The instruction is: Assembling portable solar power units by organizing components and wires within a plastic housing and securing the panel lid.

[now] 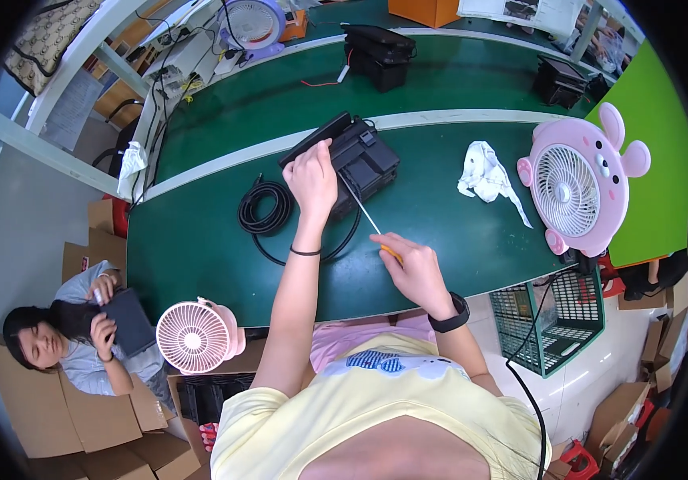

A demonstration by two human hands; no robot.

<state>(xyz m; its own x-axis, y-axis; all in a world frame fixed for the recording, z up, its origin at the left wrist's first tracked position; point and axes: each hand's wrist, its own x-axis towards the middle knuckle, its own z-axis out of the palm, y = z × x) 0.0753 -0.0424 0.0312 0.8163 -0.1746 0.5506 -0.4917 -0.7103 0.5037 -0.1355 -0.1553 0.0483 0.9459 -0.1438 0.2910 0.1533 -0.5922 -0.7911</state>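
Observation:
A black box-shaped device (pixel 373 162) lies on the green table, with a long flat black part (pixel 316 137) along its far left side. My left hand (pixel 314 180) is closed at the near edge of that flat part, holding the device. My right hand (pixel 414 268) grips a screwdriver by its orange-yellow handle (pixel 392 254). The screwdriver's thin metal shaft (pixel 369 219) points up and left, its tip at the device beside my left hand; the exact contact point is too small to tell. A coiled black cable (pixel 266 210) lies left of my left hand, and a loop runs under my forearm.
A pink animal-shaped fan (pixel 569 188) stands at the right, near a crumpled white cloth (pixel 484 172). More black devices (pixel 380 60) sit on the far shelf. A small pink fan (pixel 196 336) is at the near left edge. Another person (pixel 92 328) handles a dark panel at left.

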